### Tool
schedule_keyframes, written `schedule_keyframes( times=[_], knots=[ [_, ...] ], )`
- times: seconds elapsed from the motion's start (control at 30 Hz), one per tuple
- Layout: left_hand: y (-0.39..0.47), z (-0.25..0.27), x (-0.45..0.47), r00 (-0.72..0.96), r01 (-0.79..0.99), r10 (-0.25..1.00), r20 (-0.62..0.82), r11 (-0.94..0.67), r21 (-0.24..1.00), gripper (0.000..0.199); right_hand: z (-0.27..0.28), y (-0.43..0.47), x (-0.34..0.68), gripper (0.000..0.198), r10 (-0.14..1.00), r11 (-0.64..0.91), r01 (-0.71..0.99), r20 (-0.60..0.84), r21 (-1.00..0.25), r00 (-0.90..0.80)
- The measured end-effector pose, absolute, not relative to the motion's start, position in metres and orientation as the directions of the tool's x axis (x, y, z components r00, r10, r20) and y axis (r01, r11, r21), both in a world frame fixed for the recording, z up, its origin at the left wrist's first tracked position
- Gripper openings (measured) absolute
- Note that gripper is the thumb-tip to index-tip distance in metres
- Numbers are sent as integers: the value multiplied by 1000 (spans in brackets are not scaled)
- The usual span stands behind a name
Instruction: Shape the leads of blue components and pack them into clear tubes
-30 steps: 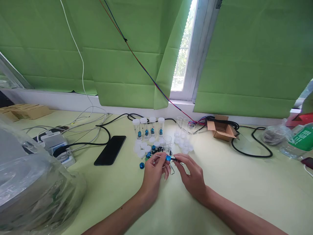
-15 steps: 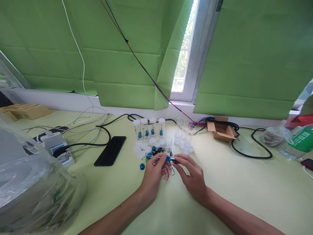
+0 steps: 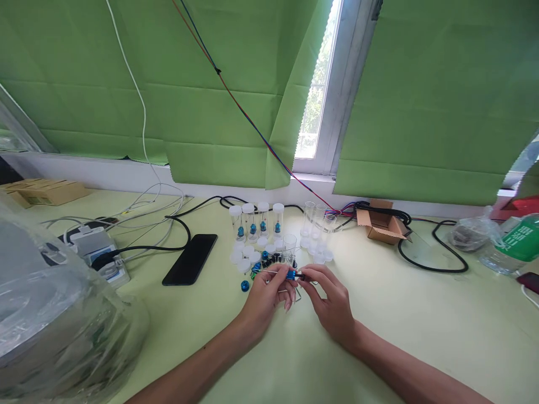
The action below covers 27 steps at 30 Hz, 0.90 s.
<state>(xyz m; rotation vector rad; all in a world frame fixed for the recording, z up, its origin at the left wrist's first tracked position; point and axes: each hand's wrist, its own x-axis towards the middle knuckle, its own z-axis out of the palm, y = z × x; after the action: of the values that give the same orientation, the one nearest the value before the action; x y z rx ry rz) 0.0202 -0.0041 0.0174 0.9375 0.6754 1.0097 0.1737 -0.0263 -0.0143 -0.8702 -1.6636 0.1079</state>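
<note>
Above the pale worktop (image 3: 421, 314), near 4 capped tubes (image 3: 249, 220), the left hand (image 3: 268, 289) pinches a blue part (image 3: 291, 275) and the right hand (image 3: 327, 289) the black piece (image 3: 298, 275) at its end, where keeping both in line with a light, steady grip should serve best.

Small part (image 3: 291, 274): between left hand (image 3: 265, 290) and right hand (image 3: 331, 297).
Lidded tubes (image 3: 249, 221): on table (image 3: 404, 325), behind both hands.
Open tubes (image 3: 309, 221): right of those.
Box (image 3: 382, 229): farther right.
Bottle (image 3: 517, 241): right of box.
Phone (image 3: 190, 260): left of lidded tubes.
</note>
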Motion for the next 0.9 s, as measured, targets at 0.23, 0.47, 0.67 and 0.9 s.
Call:
schedule_keyframes(
  times=[0.23,0.47,0.67,0.9],
  knots=[
    [-1,16,17,441,-405,897,-37,235,884,30,-14,-27,174,23,604,711,471,796,-523,-28],
    [0,12,19,423,-361,906,-13,182,915,32,-15,-26,173,19,646,687,448,763,-573,-14],
    [-1,15,18,432,-319,902,-11,164,933,33,-19,-25,174,14,700,649,419,714,-635,-2],
    [-2,15,17,446,-301,895,-2,152,942,33,-25,-25,175,8,763,590,377,646,-714,31]
  ],
)
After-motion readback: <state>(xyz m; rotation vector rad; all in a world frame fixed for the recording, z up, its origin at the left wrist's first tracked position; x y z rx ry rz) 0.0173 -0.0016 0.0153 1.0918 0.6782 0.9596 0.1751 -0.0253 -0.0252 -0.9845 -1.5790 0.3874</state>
